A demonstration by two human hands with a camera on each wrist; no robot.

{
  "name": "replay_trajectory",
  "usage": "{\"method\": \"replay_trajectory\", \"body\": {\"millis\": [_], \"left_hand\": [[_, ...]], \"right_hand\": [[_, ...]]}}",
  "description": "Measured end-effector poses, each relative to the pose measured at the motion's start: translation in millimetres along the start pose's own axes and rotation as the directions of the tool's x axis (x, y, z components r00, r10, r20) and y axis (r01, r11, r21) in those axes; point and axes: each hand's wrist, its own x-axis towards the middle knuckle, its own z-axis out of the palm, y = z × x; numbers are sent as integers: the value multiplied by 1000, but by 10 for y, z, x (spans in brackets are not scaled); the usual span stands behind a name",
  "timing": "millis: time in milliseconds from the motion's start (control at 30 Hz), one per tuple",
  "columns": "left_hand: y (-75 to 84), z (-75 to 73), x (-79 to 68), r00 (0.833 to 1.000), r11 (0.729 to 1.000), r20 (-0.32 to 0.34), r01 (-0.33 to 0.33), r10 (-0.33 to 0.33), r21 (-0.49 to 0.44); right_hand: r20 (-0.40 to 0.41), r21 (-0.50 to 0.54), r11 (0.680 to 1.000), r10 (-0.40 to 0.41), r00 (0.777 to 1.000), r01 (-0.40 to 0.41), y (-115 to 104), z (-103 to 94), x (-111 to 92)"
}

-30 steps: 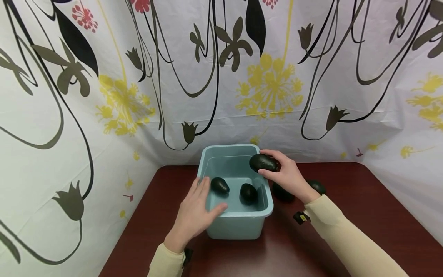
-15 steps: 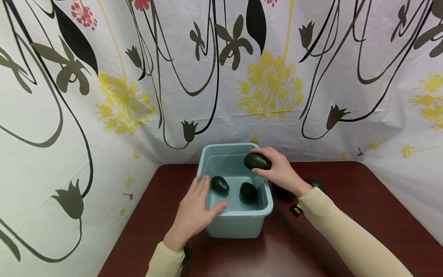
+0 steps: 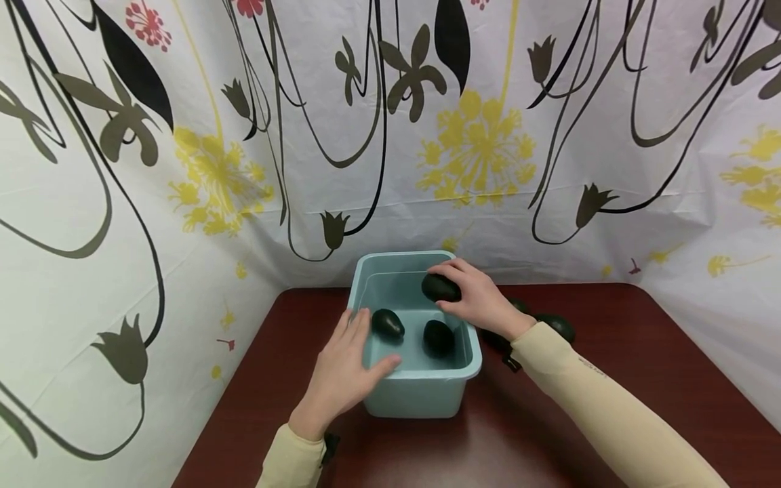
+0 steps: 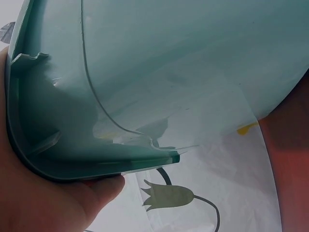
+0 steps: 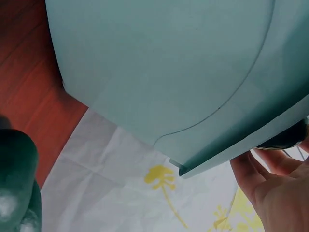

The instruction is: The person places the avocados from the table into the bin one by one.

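A light blue plastic bin (image 3: 415,396) stands on the table, with one avocado (image 3: 388,325) at the left of its floor and another avocado (image 3: 438,338) at the right. My right hand (image 3: 482,298) grips a dark green avocado (image 3: 441,287) between thumb and fingers, over the bin's far right part. In the right wrist view, that held avocado (image 5: 285,137) shows partly behind the bin's rim. My left hand (image 3: 342,373) rests on the bin's left front rim, its fingers extended. The left wrist view shows the bin's underside rim (image 4: 72,171) against this hand.
Several more avocados (image 3: 556,327) lie on the dark red table (image 3: 634,352) to the right of the bin, partly hidden by the right forearm. A white floral-patterned cloth (image 3: 390,169) hangs behind and beside the table.
My right hand has carried the avocado leftward from the bin's right rim to over its inside, lowering it slightly at the end. The left hand has stayed in place.
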Motion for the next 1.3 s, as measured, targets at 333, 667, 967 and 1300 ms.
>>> {"method": "replay_trajectory", "body": {"millis": [333, 667, 967, 1300], "left_hand": [[10, -8, 2, 999, 999, -28, -37, 37, 2], [-3, -2, -4, 1000, 1000, -13, -19, 19, -20], [3, -3, 0, 1000, 1000, -16, -22, 22, -5], [12, -10, -21, 1000, 1000, -20, -20, 20, -17]], "right_hand": [[135, -178, 981, -56, 989, 79, -58, -19, 104], [157, -224, 968, -81, 984, 116, -95, -6, 101], [149, -215, 975, -20, 989, 52, -133, -2, 88], [60, -121, 993, 5, 998, 3, -78, 21, 29]]}}
